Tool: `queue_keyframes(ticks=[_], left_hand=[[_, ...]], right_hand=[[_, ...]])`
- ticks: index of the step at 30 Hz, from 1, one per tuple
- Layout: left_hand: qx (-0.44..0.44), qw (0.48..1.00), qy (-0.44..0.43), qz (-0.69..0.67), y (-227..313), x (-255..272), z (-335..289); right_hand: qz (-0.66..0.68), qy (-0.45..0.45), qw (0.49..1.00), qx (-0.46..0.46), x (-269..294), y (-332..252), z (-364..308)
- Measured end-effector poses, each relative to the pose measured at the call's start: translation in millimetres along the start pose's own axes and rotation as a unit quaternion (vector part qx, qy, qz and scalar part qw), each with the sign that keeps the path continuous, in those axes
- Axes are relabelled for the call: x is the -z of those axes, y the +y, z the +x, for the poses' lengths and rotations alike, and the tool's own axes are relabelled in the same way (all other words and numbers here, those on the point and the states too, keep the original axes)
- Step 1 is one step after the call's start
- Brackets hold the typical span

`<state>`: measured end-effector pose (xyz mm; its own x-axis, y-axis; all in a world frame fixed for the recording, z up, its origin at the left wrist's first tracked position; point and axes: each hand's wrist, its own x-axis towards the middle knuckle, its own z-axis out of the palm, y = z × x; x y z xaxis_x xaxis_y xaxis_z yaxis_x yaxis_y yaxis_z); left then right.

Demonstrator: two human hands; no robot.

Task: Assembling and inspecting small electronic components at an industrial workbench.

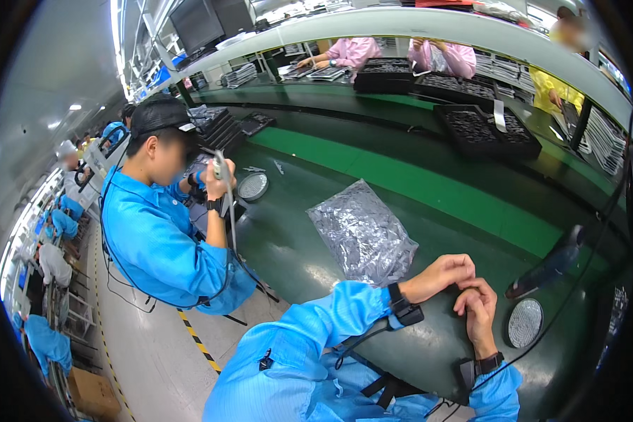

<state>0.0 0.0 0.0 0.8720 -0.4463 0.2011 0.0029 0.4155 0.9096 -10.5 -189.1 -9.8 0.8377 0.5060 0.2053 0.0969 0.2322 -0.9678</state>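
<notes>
My left hand (440, 277) and my right hand (480, 315) meet over the green worktop, fingers curled toward each other. Whatever they pinch, if anything, is too small or hidden to make out. Both wrists carry black straps with a small box. Just beyond my left hand lies a shiny clear plastic bag (364, 231) full of dark pieces. To the right of my right hand sits a round dish (525, 323) holding many tiny light parts. Past that dish, a dark cylindrical tool (547, 264), perhaps a powered screwdriver, rests at a slant beside a black cable.
A co-worker in blue (165, 211) sits at my left, holding a tool with a grey cord, near another round dish (253, 186). Black trays (487, 132) of small parts stand at the far right. A pale shelf rail (373, 27) crosses above; people in pink work behind.
</notes>
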Motion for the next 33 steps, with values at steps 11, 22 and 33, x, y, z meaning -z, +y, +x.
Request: queue_keyframes(ticks=[11,22,33], left_hand=[[-0.073,0.739,0.085,0.664,104,41,-90],[0.003,0.623,-0.055,0.78,67,58,-85],[0.008,0.634,-0.011,0.773,69,81,-93]], right_hand=[[0.01,0.001,1.0,-0.012,-1,-10,0],[0.007,0.003,1.0,-0.015,2,-9,-6],[0.018,-0.001,1.0,-0.013,4,-7,-5]])
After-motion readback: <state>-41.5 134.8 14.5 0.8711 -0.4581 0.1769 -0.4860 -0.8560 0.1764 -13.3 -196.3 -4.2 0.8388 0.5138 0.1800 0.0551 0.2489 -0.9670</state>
